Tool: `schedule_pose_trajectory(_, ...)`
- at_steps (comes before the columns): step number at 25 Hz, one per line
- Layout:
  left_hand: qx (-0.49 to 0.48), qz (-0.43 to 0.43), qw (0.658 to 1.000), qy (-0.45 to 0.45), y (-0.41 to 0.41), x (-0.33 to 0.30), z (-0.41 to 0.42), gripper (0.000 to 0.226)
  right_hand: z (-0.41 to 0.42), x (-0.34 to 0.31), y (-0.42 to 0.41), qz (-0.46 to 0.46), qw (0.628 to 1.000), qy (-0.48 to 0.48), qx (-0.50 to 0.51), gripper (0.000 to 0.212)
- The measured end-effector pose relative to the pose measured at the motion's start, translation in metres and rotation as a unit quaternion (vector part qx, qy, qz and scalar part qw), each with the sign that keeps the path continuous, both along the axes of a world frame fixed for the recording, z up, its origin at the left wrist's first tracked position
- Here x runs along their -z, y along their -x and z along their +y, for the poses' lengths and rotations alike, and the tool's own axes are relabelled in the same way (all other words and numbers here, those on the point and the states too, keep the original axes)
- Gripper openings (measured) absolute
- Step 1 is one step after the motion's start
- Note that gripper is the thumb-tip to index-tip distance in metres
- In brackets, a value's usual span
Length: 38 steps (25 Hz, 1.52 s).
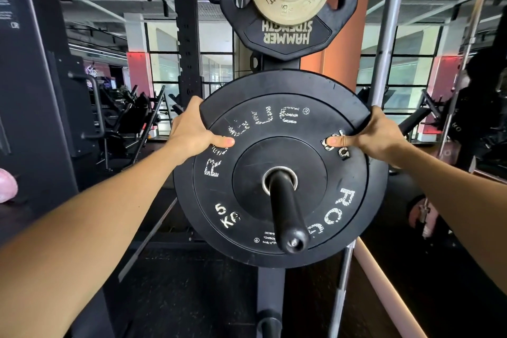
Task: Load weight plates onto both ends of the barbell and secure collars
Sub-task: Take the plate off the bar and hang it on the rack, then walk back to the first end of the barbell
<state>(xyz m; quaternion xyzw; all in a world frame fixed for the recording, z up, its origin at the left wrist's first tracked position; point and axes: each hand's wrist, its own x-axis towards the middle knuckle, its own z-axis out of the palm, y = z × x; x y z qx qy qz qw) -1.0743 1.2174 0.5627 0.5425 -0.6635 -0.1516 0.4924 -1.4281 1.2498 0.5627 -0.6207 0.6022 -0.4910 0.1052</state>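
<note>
5 kg bumper plate (279, 167) sits on storage peg (285, 211), centre. Left hand (192, 132) and right hand (375, 136) grip opposite rim edges, thumbs on face. Rubber, stiff, light; rim hold looks fine.

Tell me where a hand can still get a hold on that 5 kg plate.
Free: the plate's lower rim, below the storage peg's tip, and the top rim between the hands. Taken: the upper sides, gripped by left hand and right hand.
</note>
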Motion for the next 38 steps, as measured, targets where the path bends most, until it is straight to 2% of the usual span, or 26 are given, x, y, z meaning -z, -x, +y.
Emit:
schedule_pose_trajectory(2,-0.003,-0.002,1.0,0.004,0.0,0.002,-0.013,0.083,-0.013,0.001,0.001,0.009,1.0,0.002,0.003,0.079)
schedule_pose_trajectory(5,0.006,-0.004,1.0,0.008,0.0,0.002,-0.024,0.084,-0.024,0.0,0.002,0.037,0.999,-0.001,-0.014,0.055)
schedule_pose_trajectory(6,0.009,-0.003,1.0,0.009,0.0,0.001,-0.024,0.085,-0.027,-0.001,0.003,0.047,0.999,0.004,-0.016,0.055)
schedule_pose_trajectory(9,0.011,-0.005,1.0,0.001,0.001,-0.001,-0.024,0.085,-0.028,-0.001,0.005,0.041,0.999,0.012,0.004,0.089)
schedule_pose_trajectory(12,0.008,0.002,1.0,-0.002,0.0,0.001,-0.023,0.085,-0.032,0.002,0.007,0.024,1.0,0.007,0.017,0.102)
schedule_pose_trajectory(14,0.004,0.004,1.0,-0.002,-0.001,0.005,-0.021,0.085,-0.031,0.003,0.007,0.027,0.999,0.01,0.019,0.105)
schedule_pose_trajectory(18,-0.001,0.007,1.0,0.012,-0.002,0.009,-0.018,0.084,-0.023,0.002,0.002,0.019,1.0,0.005,0.024,0.094)
schedule_pose_trajectory(22,-0.031,-0.028,0.999,0.009,-0.002,0.01,-0.016,0.089,-0.015,-0.001,-0.005,0.025,0.998,-0.033,0.047,0.092)
schedule_pose_trajectory(26,-0.066,-0.123,0.99,-0.038,-0.005,-0.001,-0.001,0.094,0.002,-0.011,-0.012,0.131,0.981,-0.101,0.105,0.115)
schedule_pose_trajectory(28,-0.061,-0.173,0.982,-0.055,-0.012,-0.007,0.013,0.1,0.017,-0.013,-0.015,0.17,0.973,-0.108,0.113,0.118)
schedule_pose_trajectory(32,-0.039,-0.223,0.971,-0.079,-0.028,-0.01,0.053,0.098,0.059,-0.017,-0.021,0.195,0.969,-0.126,0.083,0.108)
schedule_pose_trajectory(35,-0.027,-0.238,0.964,-0.112,-0.041,-0.007,0.097,0.087,0.098,-0.015,-0.034,0.196,0.971,-0.136,0.034,0.082)
schedule_pose_trajectory(38,-0.013,-0.247,0.957,-0.149,-0.052,0.016,0.146,0.07,0.14,0.001,-0.055,0.185,0.972,-0.146,-0.009,0.074)
